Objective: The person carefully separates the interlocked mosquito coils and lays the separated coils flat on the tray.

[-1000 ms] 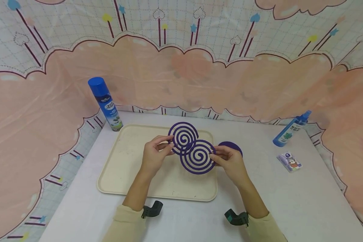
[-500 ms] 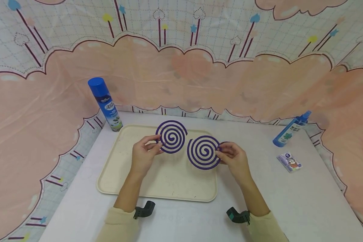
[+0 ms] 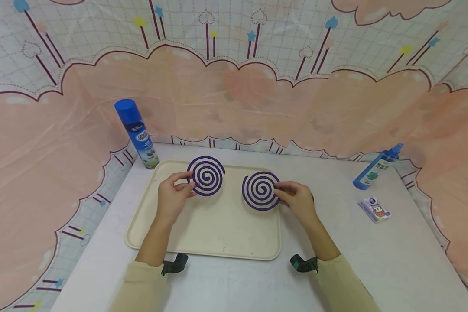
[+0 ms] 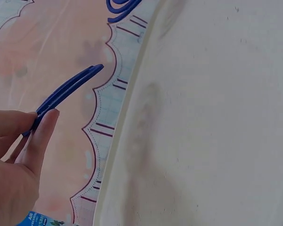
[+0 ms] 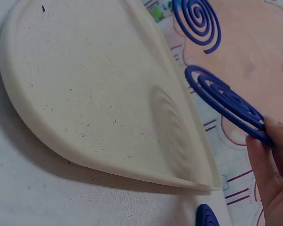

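Grips are pinching narrowly: left hand [image 3: 173,196] on one purple spiral coil [image 3: 206,176], right hand [image 3: 298,200] on another coil [image 3: 261,189], above the cream plastic tray [image 3: 210,232] near its far edge. Probably light and brittle, both are needing gentle rim holds.

Left hand [image 3: 173,197] pinches purple coil [image 3: 206,176], right hand [image 3: 297,200] second coil [image 3: 261,189], over tray [image 3: 218,232].

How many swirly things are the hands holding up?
2: the left spiral, pinched by the left hand, and the right spiral, pinched by the right hand. A coiled piece beside the tray is partly hidden and not held, so I didn't count it.
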{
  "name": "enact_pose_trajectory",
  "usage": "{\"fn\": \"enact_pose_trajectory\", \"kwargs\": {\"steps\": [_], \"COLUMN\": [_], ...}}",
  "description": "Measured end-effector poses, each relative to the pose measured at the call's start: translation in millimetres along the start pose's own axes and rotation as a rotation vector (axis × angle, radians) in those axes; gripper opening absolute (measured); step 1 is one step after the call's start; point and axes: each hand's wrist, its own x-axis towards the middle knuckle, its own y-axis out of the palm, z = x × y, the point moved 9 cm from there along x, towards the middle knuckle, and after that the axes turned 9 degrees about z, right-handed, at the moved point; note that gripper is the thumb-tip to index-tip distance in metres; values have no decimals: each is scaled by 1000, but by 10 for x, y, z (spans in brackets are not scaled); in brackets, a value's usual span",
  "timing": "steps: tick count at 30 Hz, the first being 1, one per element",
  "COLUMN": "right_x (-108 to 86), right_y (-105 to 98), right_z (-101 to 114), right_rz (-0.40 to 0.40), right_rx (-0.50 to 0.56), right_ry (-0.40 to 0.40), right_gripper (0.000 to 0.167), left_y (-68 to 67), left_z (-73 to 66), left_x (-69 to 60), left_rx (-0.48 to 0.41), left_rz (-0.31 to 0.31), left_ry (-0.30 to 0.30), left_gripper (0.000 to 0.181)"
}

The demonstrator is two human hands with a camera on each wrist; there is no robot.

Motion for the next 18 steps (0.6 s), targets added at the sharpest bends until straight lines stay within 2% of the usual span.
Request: {"fn": "enact_pose_trajectory", "kwargs": {"steps": [6, 11, 18], "right_x": [177, 317, 465], "right_y": [116, 198, 289], "right_z": [6, 22, 13], "right_rz": [82, 130, 139], "right_rx": [-50, -98, -193], "right_ry": [-10, -10, -21], "right_gripper": [31, 32, 30], "left_y": [-112, -183, -257], "left_z": [96, 171, 248], "left_x": [90, 186, 340], "left_rx": [61, 128, 202], "left_rz": [-18, -1, 28], "left_ry": [-83, -162, -178], "left_gripper": [35, 35, 35]}}
